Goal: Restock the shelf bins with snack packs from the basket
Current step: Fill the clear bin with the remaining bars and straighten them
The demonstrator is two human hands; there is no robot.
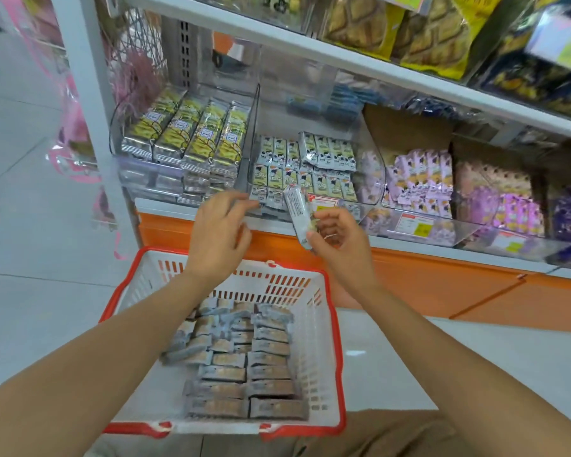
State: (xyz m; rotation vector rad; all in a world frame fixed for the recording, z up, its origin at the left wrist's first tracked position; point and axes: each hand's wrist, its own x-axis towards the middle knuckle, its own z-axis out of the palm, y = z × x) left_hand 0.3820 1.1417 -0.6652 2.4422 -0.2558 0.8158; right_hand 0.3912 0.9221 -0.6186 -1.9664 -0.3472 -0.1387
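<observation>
**A:** So, what fills most of the view?
**B:** A white shelf (310,51) with clear bins along the tier beneath. In front of it, on the floor (30,225), stands a white basket (338,324) with a red rim.
**A:** And what is in them?
**B:** The left bin (126,173) holds rows of yellow packs (185,136). The middle bin (371,166) holds small pale packs (310,166), stacked toward its front. Grey snack packs (244,364) lie in rows on the basket's bottom.
**A:** The hands?
**B:** Both are above the basket, at the middle bin's front. The left hand (218,232) holds nothing, its fingers (226,202) loosely spread and the tips blurred near the bin's lip. The right hand (340,239) pinches the lower end of one pack (297,206) between thumb and fingers. It stands tilted, its top just before the bin.
</observation>
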